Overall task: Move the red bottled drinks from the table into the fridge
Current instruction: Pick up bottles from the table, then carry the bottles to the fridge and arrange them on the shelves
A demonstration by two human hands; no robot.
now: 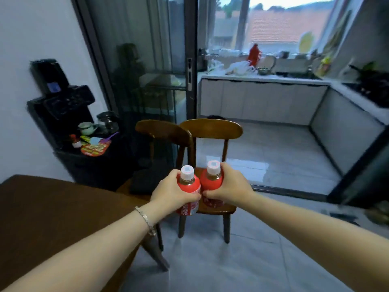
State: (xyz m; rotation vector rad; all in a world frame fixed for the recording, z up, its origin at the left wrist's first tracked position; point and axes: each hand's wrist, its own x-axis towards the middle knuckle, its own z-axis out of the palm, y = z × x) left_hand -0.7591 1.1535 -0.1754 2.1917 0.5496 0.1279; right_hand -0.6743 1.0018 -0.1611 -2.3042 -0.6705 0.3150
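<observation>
Two red bottled drinks with white caps are held upright in front of me, side by side and touching. My left hand (171, 193) grips the left red bottle (189, 185) around its body. My right hand (228, 187) grips the right red bottle (211, 181) the same way. Both bottles hang in the air above a wooden chair seat, to the right of the dark wooden table (52, 211). No fridge is in view.
Two wooden chairs (211, 129) stand right behind the bottles. A black cabinet with a coffee machine (61, 98) and cups sits at the left wall. A glass sliding door (147, 60) opens to a tiled kitchen (273, 152) with a cluttered counter.
</observation>
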